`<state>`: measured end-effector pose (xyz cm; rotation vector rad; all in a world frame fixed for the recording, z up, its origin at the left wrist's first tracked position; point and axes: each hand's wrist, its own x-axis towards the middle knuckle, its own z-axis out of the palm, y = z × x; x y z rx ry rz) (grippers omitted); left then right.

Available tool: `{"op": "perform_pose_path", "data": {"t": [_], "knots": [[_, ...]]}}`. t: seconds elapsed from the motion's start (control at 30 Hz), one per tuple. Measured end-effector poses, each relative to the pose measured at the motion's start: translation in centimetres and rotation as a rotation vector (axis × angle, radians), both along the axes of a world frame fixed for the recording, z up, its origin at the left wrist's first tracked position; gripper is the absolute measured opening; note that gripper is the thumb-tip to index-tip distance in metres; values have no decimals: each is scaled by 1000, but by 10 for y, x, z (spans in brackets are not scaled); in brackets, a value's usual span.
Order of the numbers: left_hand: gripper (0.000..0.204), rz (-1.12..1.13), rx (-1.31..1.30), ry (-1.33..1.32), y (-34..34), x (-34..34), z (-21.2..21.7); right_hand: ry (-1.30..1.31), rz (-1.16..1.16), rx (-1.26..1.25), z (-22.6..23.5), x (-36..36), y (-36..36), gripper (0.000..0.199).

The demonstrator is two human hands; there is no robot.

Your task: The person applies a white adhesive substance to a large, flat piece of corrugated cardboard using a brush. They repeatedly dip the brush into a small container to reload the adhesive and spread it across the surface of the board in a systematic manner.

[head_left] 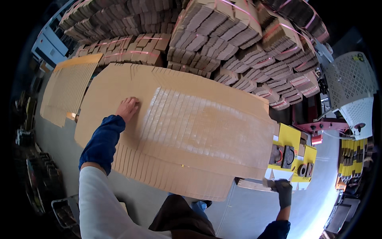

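A broad spread of brown cardboard sheets (107, 91) lies before me, overlapped so that their edges step along in narrow strips. Across the middle runs a whitish, wet-looking coating (171, 115). My left hand (128, 108), bare below a blue sleeve cover, rests on the cardboard left of this coating, fingers bent slightly and holding nothing. Off the right front edge, my right hand (283, 191) wears a dark grey glove and is closed on a flat brush-like tool (269, 184) with a pale end. Its exact kind is hard to make out.
Right of the cardboard, a yellow-topped surface (289, 136) carries dark blocks with handles (288, 157) and a tape roll (302, 170). Bundled cardboard stacks (215, 28) rise behind. Another fanned cardboard pile (65, 89) lies left. A white perforated machine guard (352, 83) stands far right.
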<state>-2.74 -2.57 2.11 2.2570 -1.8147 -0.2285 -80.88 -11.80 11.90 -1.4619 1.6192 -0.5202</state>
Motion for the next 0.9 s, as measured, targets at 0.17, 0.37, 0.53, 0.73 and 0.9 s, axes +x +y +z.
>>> {"op": "perform_pose_path", "data": {"t": [0.17,0.37,0.53,0.73,0.9], "knots": [[25,41,-156,12,2,-17,-19,-244,317,56,2,221,-88,18],[26,69,-230,67,5,-14,-24,-401,568,167,-9,467,-153,17],[27,45,-260,101,-2,-11,-24,-357,801,87,-25,561,-181,13],[29,41,-260,101,4,-3,-23,-122,867,58,-28,548,-190,13],[29,45,-247,89,2,-5,-21,-198,774,138,-16,508,-203,11]]}}
